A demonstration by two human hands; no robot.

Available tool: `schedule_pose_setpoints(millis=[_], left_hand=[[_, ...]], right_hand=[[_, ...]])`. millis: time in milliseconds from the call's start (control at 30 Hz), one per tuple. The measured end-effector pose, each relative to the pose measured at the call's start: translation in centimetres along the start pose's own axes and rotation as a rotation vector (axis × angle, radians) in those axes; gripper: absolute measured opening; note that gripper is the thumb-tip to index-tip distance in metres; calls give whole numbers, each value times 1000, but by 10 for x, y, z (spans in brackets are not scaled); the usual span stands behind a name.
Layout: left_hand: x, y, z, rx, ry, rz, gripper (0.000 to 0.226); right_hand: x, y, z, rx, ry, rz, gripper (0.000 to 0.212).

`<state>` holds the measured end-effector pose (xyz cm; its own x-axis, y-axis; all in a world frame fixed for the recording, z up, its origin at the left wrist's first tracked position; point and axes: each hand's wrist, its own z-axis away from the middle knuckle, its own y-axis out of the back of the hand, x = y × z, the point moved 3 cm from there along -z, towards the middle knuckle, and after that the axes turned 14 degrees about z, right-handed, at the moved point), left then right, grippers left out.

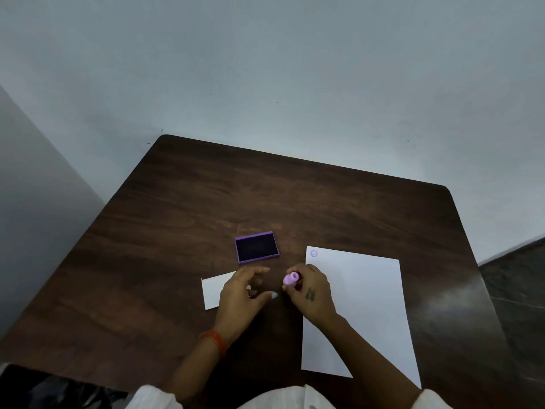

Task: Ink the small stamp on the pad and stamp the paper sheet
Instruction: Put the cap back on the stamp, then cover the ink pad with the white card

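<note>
Right hand point(309, 292): just below frame centre, fingers pinched around the small lilac stamp point(290, 278), held at the left edge of the paper sheet
Left hand point(243, 293): left of the right hand, fingers loosely curled and holding nothing, lying over a small white card point(213, 290); orange band at the wrist
Ink pad point(256, 247): open, dark inside a purple case, above the hands near frame centre
Paper sheet point(365, 305): lower right of the frame, one faint purple round mark point(314, 253) in its upper left corner
Table point(177, 216): dark wood
</note>
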<state>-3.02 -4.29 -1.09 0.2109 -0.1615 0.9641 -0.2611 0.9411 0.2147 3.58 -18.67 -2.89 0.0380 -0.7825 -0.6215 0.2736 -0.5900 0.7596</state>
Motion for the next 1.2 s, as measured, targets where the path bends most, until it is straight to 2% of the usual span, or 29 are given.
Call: schedule_pose_setpoints(millis=[233, 300, 367, 433, 500, 633, 700, 833, 1200], left_hand=[[-7, 8, 0, 21, 24, -26, 45], [-9, 11, 0, 36, 35, -27, 44], [-10, 16, 0, 79, 46, -17, 42], [-12, 25, 0, 144, 47, -4, 37], [-13, 37, 2, 258, 28, -29, 32], [-21, 62, 7, 468, 107, -169, 37], [-28, 67, 9, 480, 235, -181, 47], [-37, 65, 13, 441, 412, -124, 60], [-26, 50, 17, 432, 420, -77, 53]], right_hand=[[2, -7, -4, -101, 31, 164, 27], [-1, -4, -4, -118, 41, 208, 39], [-8, 0, -2, -65, 13, 187, 49], [-20, 4, -1, 43, 49, 202, 46], [-35, 2, -1, 71, 118, 172, 42], [-59, -17, 1, -85, 128, 87, 31], [-63, -29, 2, -160, 115, 124, 29], [-68, -47, 3, -285, 81, 247, 48], [-72, -50, 9, -248, 32, 159, 44]])
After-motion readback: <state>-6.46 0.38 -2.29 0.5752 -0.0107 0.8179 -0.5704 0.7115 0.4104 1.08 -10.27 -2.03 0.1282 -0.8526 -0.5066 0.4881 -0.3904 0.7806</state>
